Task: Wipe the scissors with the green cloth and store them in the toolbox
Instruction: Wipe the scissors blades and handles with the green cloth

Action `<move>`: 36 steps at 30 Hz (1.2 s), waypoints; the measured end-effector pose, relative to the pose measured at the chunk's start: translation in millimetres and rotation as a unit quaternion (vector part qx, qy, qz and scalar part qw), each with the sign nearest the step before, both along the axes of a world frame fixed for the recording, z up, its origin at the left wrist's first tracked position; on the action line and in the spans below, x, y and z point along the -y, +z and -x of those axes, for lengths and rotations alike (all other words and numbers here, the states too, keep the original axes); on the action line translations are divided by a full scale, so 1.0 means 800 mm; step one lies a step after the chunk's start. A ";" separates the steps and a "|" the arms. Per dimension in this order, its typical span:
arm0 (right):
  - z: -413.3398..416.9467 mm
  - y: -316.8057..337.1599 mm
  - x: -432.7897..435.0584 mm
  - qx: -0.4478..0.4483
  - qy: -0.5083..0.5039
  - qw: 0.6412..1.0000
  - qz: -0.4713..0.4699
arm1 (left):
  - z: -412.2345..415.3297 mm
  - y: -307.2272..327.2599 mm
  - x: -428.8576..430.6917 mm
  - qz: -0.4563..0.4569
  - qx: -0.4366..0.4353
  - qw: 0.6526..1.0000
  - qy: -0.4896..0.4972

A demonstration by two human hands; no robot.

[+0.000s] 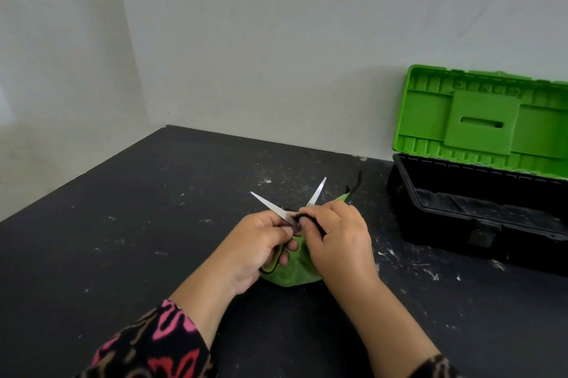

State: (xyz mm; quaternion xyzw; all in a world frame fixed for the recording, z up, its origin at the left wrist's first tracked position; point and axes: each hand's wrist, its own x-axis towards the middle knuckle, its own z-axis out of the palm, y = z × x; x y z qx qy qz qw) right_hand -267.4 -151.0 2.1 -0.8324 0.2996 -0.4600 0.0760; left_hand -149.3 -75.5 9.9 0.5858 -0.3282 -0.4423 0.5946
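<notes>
The scissors (270,207) are spread open, their two silver blades pointing away from me in a V. My left hand (258,247) grips the black and green handles. My right hand (335,239) holds the green cloth (292,273) bunched near the pivot, with a black cord looped over its fingers. The cloth hangs below both hands onto the black table (153,224). At the right stands the toolbox (479,202), black with its green lid up against the wall. What lies inside it is too dark to make out.
The table is speckled with white scratches and bits. It ends at the grey wall behind and at its left edge. A black cord end (355,185) pokes up behind the cloth.
</notes>
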 end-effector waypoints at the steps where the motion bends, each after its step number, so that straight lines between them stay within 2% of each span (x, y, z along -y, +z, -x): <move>1: 0.000 0.000 0.001 0.004 -0.008 1.000 -0.005 | 0.001 0.000 0.000 -0.001 0.003 1.000 -0.001; 7: -0.001 0.000 -0.006 -0.039 0.047 0.998 -0.006 | -0.004 0.000 0.000 0.014 -0.004 1.000 0.013; 12: 0.005 0.005 0.001 0.015 -0.034 0.999 -0.038 | 0.005 0.004 -0.001 0.008 -0.006 1.000 -0.020; 14: 0.005 0.006 -0.002 0.020 -0.036 0.999 -0.036 | 0.008 0.005 -0.001 0.010 -0.006 1.000 -0.027; 20: -0.001 0.005 -0.013 -0.068 -0.025 0.997 0.013 | 0.003 0.002 0.000 0.011 -0.003 1.000 0.010; 28: 0.002 0.007 -0.004 -0.081 -0.055 0.995 0.007 | 0.007 0.002 -0.001 0.034 0.015 0.999 0.024; 34: 0.009 0.007 -0.001 0.002 -0.038 0.998 -0.051 | 0.006 0.003 0.001 0.029 0.015 0.999 0.035; 36: 0.008 0.006 -0.004 -0.006 -0.031 0.999 -0.040 | 0.006 0.002 0.001 0.027 0.016 0.999 0.025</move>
